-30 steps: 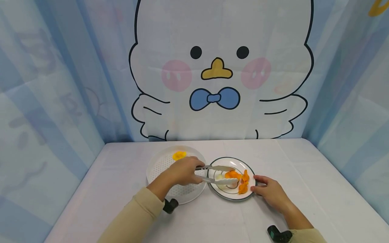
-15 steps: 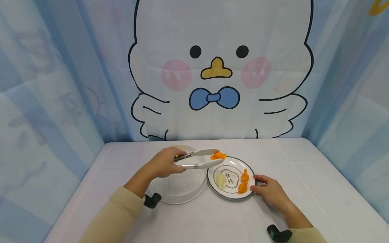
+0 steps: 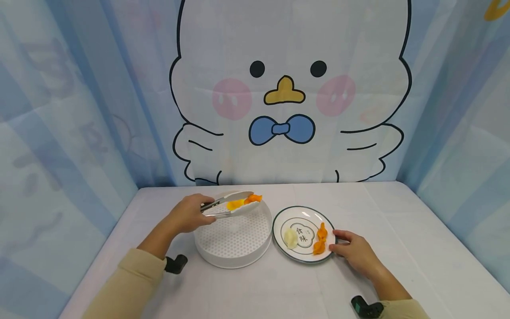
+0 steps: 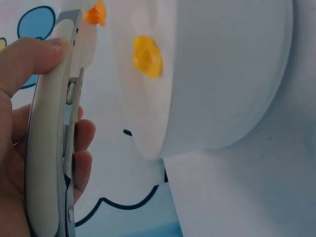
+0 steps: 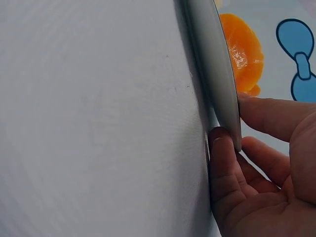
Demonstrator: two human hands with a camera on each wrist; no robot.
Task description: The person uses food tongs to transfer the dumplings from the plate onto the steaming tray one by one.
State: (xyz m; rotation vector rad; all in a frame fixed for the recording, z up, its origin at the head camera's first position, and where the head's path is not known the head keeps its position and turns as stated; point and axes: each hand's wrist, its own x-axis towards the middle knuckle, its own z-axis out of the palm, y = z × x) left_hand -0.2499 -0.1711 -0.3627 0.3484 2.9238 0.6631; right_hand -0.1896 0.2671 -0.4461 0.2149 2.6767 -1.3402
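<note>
My left hand (image 3: 191, 213) grips metal kitchen tongs (image 4: 47, 133) with pale handle panels. Between their tips is a glossy orange dumpling-like piece (image 3: 255, 198), held over the far part of a round white steamer tray (image 3: 239, 257) with a perforated floor. A yellow piece of similar shape (image 4: 147, 57) lies on that floor, close to the tongs. My right hand (image 3: 354, 252) pinches the right rim of a white plate (image 3: 292, 218) with a dark edge line, thumb above and fingers below. On the plate are two orange pieces (image 3: 320, 239) and a pale yellow one (image 3: 290, 238).
The plate stands right beside the steamer tray on a white-covered table (image 3: 279, 292). Behind the table hangs a curtain (image 3: 287, 159) printed with a cartoon bird, and blue curtains (image 3: 67, 133) close in both sides.
My left hand has lifted one orange piece off the plate with the tongs and carried it left, over the steamer tray. The right hand stays at the plate rim.
</note>
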